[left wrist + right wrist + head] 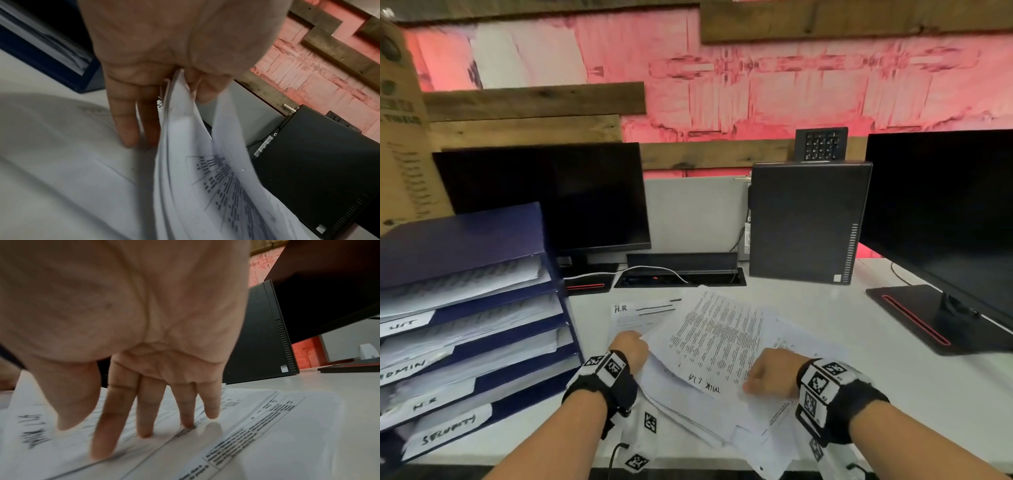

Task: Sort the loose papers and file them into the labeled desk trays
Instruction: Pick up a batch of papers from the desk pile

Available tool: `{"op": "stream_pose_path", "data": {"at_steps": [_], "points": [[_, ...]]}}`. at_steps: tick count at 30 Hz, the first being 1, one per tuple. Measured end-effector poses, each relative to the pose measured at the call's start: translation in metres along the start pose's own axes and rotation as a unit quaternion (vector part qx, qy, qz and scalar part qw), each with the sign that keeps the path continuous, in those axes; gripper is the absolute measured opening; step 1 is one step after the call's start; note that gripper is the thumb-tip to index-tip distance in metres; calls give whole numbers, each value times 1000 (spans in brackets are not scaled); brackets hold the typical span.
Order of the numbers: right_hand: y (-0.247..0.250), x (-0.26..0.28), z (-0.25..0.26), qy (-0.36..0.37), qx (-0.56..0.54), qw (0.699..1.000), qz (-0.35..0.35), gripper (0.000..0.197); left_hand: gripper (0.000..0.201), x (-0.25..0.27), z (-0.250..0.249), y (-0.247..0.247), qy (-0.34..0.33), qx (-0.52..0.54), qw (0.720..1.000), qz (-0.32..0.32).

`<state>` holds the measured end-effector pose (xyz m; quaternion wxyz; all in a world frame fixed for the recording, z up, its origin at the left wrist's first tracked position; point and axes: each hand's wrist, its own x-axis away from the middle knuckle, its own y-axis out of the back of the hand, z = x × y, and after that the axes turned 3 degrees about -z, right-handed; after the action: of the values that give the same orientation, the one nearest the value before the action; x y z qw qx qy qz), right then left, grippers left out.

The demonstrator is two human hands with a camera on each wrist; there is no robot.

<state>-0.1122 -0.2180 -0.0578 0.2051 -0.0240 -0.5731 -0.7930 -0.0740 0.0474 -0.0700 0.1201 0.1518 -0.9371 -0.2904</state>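
Step in hand, judged: sorting, with sheets being leafed apart; none filed this moment.

Left hand: grip clamped on the lifted edge of several papers, thumb against fingers.

Right hand: grip apart, straight fingers pressing the pile flat on the counter.

Trays: left of the left grip, labelled, part filled.

Next move, judged: read a heading, carry that sheet leftward to the matching tray.

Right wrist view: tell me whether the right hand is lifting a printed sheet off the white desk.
No. The right hand presses straight fingers flat onto the printed white papers, which lie on the white desk.
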Motion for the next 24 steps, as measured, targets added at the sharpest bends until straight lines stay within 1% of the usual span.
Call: {"op": "stream_pose_path", "data": {"at_steps": [2, 3, 5, 6, 7, 8, 9, 10, 12, 13, 14, 17, 19, 20, 21, 22, 23, 24], "points": [[-1, 0, 3, -6, -16, 1000, -4, 37, 35, 2, -6, 3, 32, 4, 999, 6], [-1, 1, 4, -10, -20, 1000, -5, 39, 43, 0, -6, 2, 36, 13, 999, 8], [-1, 3, 5, -12, -32, 999, 0, 38, 64, 0, -2, 0, 2, -85, 996, 32], [0, 4, 4, -13, -42, 999, 2, 39, 67, -2, 0, 0, -3, -114, 993, 43], [0, 6, 4, -15, -53, 998, 4, 40, 62, -3, 2, 0, -4, -122, 991, 51], [2, 6, 2, -20, -65, 998, 4, 42, 51, -2, 3, 1, -8, -123, 991, 54], [3, 6, 0, -24, -77, 997, 5, 43, 40, -2, 4, 1, -26, -141, 988, 55], [5, 6, -2, -23, -85, 996, 4, 39, 33, -2, 5, 2, -41, -146, 987, 54], [9, 2, -9, -19, -98, 995, -7, 21, 27, -1, 5, 4, -68, -136, 988, 40], [9, -2, -14, -26, -103, 994, -16, 18, 25, 0, 4, 7, -73, -117, 990, 28], [10, -5, -16, -34, -110, 993, -26, 19, 24, 1, 3, 11, -72, -90, 993, 20], [15, -1, -10, -70, -116, 989, -53, 36, 24, 3, 7, 23, -76, 12, 997, -16], [16, -1, -8, -60, -199, 975, -77, 31, 25, 7, 10, 31, -90, 81, 992, -37], [15, -2, -7, -59, -249, 963, -87, 33, 23, 9, 11, 35, -98, 106, 988, -45], [14, -3, -4, -69, -302, 946, -96, 47, 21, 9, 12, 38, -103, 129, 985, -52], [14, -9, -4, -75, -349, 928, -105, 73, 18, 9, 13, 41, -105, 147, 982, -58], [14, -14, -4, -83, -401, 906, -110, 93, 17, 9, 14, 42, -102, 172, 978, -59], [14, -17, -1, -67, -453, 881, -117, 93, 17, 9, 14, 42, -95, 197, 974, -54]]}}
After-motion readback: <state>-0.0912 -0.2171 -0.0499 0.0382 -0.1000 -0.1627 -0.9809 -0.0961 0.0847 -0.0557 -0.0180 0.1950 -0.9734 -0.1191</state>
